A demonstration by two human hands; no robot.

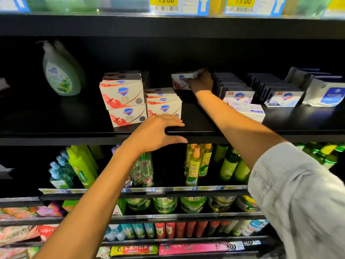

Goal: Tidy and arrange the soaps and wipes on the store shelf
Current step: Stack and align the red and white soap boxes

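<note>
Your right hand [201, 81] grips a white-and-red cardboard soap box [182, 81] deep on the black shelf [196, 118], between the stacked red-and-white soap boxes [123, 98] and the dark-topped soap rows [235, 90]. Your left hand [156, 133] hovers at the shelf edge, fingers spread, holding nothing.

shop aisle | yellow price tags [164, 0] at 12 o'clock | black shelves [205, 128] crammed with boxed soaps [122, 94] | bottle rows [196, 165] at 6
</note>
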